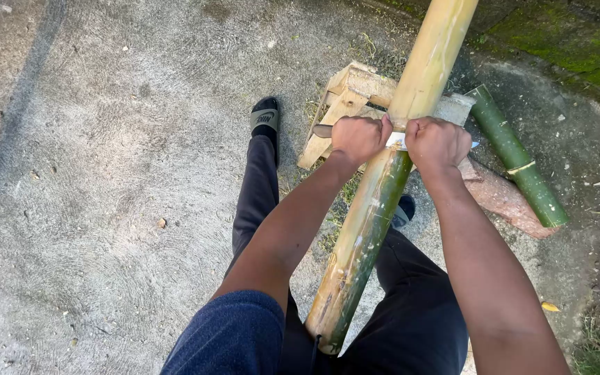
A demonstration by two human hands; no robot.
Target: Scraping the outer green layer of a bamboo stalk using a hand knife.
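Observation:
A long bamboo pole runs from between my legs up to the top of the view, resting on a small wooden stand. Its far part is scraped pale yellow; the near part is still partly green. A knife blade lies across the pole. My left hand grips the blade's dark handle end on the left of the pole. My right hand grips the blade's other end on the right. Both fists are closed tight.
A short green bamboo piece lies to the right beside a reddish wood chunk. My left foot in a dark slide sandal stands on the concrete ground. Mossy ground borders the top right.

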